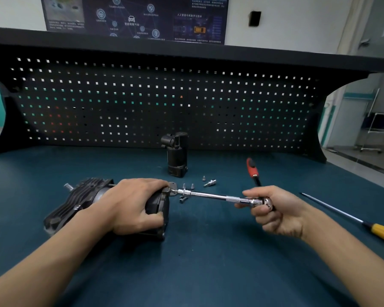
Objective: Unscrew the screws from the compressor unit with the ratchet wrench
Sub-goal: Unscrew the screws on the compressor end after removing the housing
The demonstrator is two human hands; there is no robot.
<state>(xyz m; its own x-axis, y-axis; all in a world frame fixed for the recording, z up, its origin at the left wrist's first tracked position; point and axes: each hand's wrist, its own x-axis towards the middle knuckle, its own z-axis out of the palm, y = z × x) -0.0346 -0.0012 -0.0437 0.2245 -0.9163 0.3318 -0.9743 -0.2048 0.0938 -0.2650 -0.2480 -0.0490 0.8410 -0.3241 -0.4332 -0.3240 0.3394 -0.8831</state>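
Chrome ratchet wrench (208,195) was seated on compressor unit (82,193) end. Unit was pinned to desk (208,262) by left grip (129,204), curled round it. Right grip (275,209) was wrapped round wrench head. Loose screws (192,186) lay beside; min. one judged still in.

The only writing is on the dark poster (164,9) on the wall behind the bench: white Chinese characters in headings and small lines, too blurred to read with certainty. Among them are a white car symbol (131,18) and, further right, a small yellow car picture (199,29).
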